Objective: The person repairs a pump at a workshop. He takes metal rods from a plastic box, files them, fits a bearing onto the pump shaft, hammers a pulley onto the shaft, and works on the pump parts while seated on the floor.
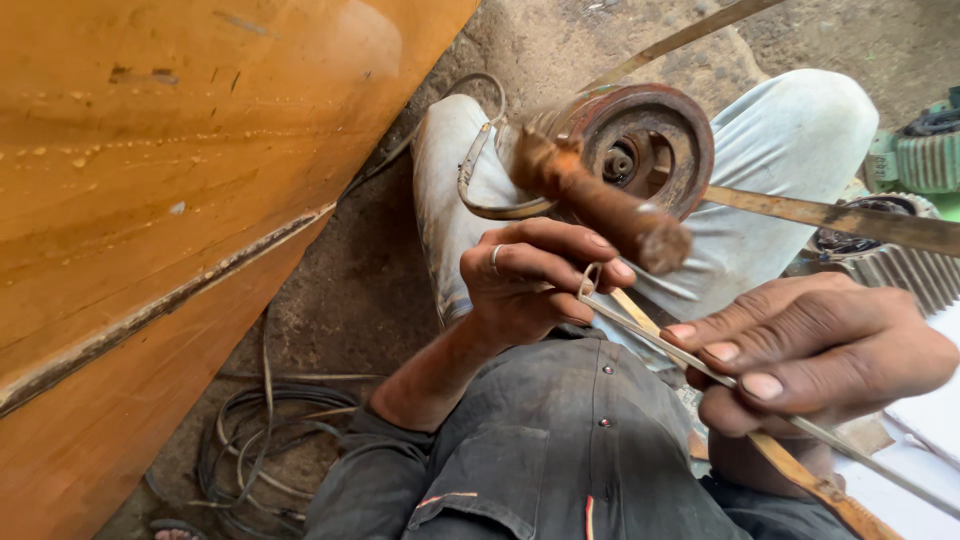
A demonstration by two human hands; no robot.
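Head-cam view looking down at a seated person w/ 2 bare hands at work, centre and right of frame. The left hand (530,280), ring on 1 finger, sits mid-frame w/ fingers (590,262) curled and clenched around the looped near end of a thin grey metal strip (650,335). That strip runs diagonally toward the lower right, where the right hand (810,350) pinches it between thumb and 3 fingers, nails facing the camera. A 2nd flat wooden-looking yellow slat (800,470) lies just under the strip along the same line.

Just above the left fingers, touching or nearly so (cannot tell which), is a rusty brown cylindrical shaft (600,205) w/ its blunt end pointing at the camera. It sticks out of a rusty round grooved pulley wheel (650,140), which rests on the person's pale trousered knees (800,150) in the upper centre.

Judgement: doing this well prob. means keeping the strip taut between both hands, loop end steady near the shaft tip, right-hand grip firm so it does not twist.

Left of frame: large orange painted metal panel (170,200). Lower left: coiled dark cables (250,440) on the dirt floor (350,290). Right edge: green toothed gear (925,160).
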